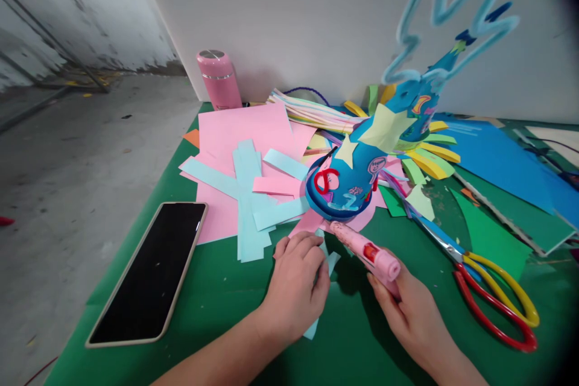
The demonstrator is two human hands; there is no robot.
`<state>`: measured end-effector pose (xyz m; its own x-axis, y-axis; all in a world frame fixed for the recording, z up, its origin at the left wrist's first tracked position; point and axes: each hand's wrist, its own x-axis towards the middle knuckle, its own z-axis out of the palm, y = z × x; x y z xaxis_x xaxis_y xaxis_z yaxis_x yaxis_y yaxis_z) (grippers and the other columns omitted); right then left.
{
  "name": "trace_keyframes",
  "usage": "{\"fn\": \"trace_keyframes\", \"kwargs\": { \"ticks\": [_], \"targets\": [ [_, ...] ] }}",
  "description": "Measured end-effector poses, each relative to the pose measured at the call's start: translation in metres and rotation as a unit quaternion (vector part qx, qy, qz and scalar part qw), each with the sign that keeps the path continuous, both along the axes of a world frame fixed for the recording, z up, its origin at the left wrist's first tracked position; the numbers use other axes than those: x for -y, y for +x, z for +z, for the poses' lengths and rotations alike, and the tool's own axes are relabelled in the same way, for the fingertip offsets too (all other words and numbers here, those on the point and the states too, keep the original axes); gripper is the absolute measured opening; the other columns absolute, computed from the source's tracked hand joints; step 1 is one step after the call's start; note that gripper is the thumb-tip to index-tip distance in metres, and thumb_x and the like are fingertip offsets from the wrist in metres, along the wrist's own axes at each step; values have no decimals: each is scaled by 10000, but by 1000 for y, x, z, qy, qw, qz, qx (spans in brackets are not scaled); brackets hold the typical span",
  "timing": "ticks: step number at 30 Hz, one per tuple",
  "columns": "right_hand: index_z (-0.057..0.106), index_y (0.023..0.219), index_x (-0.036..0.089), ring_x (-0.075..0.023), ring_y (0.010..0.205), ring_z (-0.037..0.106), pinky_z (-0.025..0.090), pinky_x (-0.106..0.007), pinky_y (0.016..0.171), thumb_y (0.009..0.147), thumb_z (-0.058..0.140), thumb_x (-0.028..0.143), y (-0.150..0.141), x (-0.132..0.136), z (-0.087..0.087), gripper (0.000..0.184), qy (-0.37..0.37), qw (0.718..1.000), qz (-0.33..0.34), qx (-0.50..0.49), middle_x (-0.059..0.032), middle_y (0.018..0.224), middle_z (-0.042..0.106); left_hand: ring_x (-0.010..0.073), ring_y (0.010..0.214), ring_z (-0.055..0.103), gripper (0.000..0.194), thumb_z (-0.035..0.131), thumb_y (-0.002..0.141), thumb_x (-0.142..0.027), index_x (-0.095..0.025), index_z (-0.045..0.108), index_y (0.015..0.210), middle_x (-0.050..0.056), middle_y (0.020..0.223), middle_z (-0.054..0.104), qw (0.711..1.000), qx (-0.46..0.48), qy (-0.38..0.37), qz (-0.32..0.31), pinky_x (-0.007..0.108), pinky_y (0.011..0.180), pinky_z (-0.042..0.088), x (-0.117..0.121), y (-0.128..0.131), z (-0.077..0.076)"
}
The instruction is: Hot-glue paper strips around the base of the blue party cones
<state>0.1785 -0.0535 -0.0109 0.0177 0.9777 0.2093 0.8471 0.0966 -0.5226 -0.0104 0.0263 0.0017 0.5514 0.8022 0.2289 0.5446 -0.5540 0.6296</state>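
Observation:
My left hand (296,280) presses down on a light blue paper strip (326,262) on the green table cover (217,289), fingers curled over it. My right hand (414,313) grips a pink glue gun (368,251), its tip aimed at the strip's upper end, close to my left fingers. Just behind stands a blue paper cone hat (362,169) with a pale star, red and blue pipe cleaner shapes and a light blue pipe cleaner zigzag (446,9) on top.
A black phone (151,271) lies at the left. Pink sheets (246,132) and blue strips (248,205) lie behind my hands. Red and yellow scissors (491,289) lie at the right. A pink flask (219,79) stands by the white wall; blue card (502,163) lies far right.

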Motion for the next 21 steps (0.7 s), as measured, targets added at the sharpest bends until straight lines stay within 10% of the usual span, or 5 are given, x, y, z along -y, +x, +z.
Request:
{"fn": "trace_keyframes", "kwargs": {
  "ticks": [21],
  "targets": [
    [482, 1090, 143, -209, 861, 622, 516, -279, 694, 827, 443, 260, 8, 9, 1, 290, -4, 999, -31, 17, -118, 955, 633, 229, 999, 481, 132, 398, 768, -89, -189, 474, 727, 65, 986, 595, 1000, -4, 2, 3, 442, 804, 344, -1, 0, -1]
  ]
}}
